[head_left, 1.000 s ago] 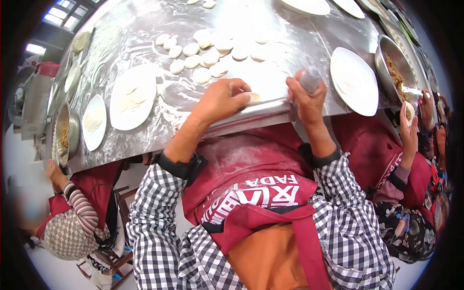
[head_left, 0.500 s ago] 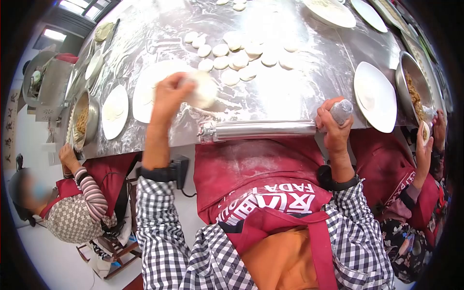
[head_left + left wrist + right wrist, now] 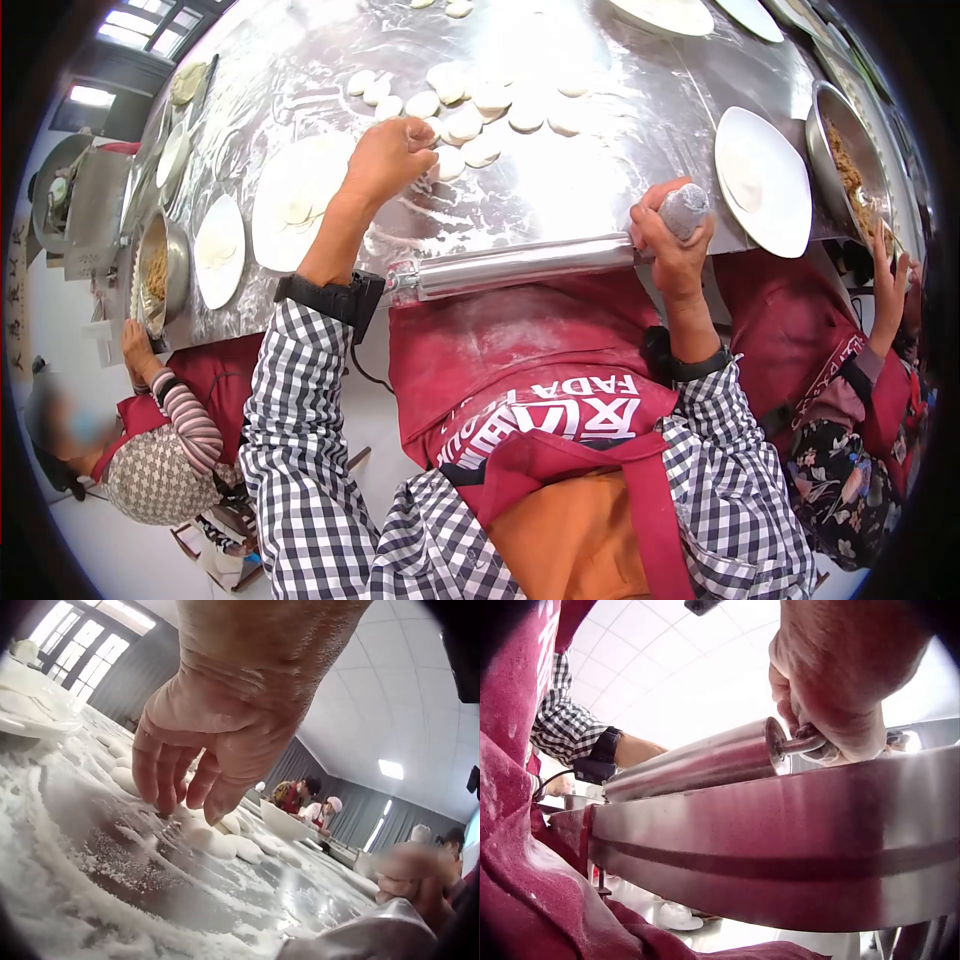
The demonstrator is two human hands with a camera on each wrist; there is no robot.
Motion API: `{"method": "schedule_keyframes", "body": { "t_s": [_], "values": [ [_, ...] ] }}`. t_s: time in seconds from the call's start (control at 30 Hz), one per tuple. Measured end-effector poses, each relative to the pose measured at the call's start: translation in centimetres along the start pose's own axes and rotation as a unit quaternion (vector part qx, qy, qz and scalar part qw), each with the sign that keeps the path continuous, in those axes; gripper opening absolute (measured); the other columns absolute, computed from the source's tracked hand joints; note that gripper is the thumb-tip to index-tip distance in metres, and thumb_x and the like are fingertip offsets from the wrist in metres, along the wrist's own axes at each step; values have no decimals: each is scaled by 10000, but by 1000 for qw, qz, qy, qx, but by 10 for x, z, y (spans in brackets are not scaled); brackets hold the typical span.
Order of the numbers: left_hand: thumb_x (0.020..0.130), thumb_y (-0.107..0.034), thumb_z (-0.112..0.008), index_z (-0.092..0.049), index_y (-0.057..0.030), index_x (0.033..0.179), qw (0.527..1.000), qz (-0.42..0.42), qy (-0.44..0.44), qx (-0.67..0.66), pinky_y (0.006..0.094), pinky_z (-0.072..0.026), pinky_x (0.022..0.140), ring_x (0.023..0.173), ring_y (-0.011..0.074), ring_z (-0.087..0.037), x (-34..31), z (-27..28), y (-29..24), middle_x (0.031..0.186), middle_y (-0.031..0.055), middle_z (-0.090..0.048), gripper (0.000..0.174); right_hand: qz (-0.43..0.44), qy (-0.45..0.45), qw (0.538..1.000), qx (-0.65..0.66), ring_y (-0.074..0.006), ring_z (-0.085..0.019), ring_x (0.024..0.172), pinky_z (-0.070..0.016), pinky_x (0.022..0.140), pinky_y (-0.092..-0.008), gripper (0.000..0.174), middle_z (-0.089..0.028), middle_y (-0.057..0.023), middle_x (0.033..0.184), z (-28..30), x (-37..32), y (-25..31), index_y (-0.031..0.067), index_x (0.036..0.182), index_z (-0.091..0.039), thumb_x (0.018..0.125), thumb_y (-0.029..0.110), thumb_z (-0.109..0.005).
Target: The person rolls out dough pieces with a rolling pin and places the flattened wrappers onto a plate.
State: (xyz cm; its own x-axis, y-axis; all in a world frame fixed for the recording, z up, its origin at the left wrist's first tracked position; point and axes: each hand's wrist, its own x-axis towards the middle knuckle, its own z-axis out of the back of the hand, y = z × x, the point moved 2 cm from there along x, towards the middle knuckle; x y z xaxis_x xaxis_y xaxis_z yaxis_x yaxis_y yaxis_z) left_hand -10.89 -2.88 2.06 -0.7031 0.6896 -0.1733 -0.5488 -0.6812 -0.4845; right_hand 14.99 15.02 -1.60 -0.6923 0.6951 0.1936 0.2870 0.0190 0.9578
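1. Nearest the body, a dark red apron (image 3: 520, 340), dusted with flour, meets the table's edge.
2. Along that edge lies a smooth, shiny metal cylinder (image 3: 525, 264). Its long axis runs left to right, the left end slightly nearer the body.
3. At its right end, the right hand (image 3: 664, 240) is wrapped round a dull grey handle (image 3: 685, 208); the right wrist view shows a bent metal rod between hand and cylinder.
4. Beyond the cylinder's left end, the left hand (image 3: 388, 158) hangs over the table (image 3: 560, 205), fingers loosely bent and apart, with nothing seen in them. I cannot tell whether a fingertip touches dough.
5. The dough rounds (image 3: 481, 151) lie right at those fingertips, spreading ahead and to the right: pale, soft-looking, thick discs, some overlapping. The left hand is much the nearer.
6. To the left hand's left, a glossy white plate (image 3: 290, 175) carries thin, flat wrappers (image 3: 298, 208).
7. Farther right, past the right hand, a metal bowl (image 3: 820, 125) holds crumbly brown filling (image 3: 841, 160).
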Motion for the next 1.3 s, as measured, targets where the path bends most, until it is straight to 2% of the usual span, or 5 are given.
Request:
{"method": "schedule_keyframes", "body": {
  "t_s": [0.5,0.7,0.8,1.13,1.3],
  "values": [
    [677,-172,-699,-569,-50,850,991,-51,-15,127,350,-466,678,743,232,-605,-29,-18,-31,771,89,-616,249,8,-12,999,-36,-43,-476,520,-377,475,-203,168,-516,22,623,4,0,1,55,741,-515,704,-1,-670],
    [679,-99,-722,-557,-19,817,948,86,126,-279,220,-446,547,640,91,-560,-53,-3,3,706,33,-588,230,-23,68,997,29,-46,-461,507,-359,459,-198,160,-524,5,619,11,-10,6,51,743,-511,708,-22,-648],
    [682,-95,-724,-556,-21,815,958,122,149,-211,194,-443,529,629,85,-563,-63,9,19,725,44,-599,227,-16,114,993,28,-72,-405,489,-329,444,-200,172,-486,-64,633,16,-17,4,47,779,-431,746,-27,-583],
    [686,-147,-692,-621,-4,906,986,-74,43,-142,303,-502,681,732,206,-636,-35,-55,-88,799,133,-657,272,-5,92,995,-24,-69,-428,498,-348,442,-205,172,-504,-60,644,15,-18,6,46,782,-448,748,-12,-606],
    [736,-18,-651,-624,21,885,955,-42,220,-192,215,-477,721,768,79,-595,-52,-30,-68,806,17,-638,157,-31,102,994,32,-60,-490,549,-395,507,-213,159,-551,-1,626,19,-25,10,53,716,-534,678,-9,-676]
  ]
}}
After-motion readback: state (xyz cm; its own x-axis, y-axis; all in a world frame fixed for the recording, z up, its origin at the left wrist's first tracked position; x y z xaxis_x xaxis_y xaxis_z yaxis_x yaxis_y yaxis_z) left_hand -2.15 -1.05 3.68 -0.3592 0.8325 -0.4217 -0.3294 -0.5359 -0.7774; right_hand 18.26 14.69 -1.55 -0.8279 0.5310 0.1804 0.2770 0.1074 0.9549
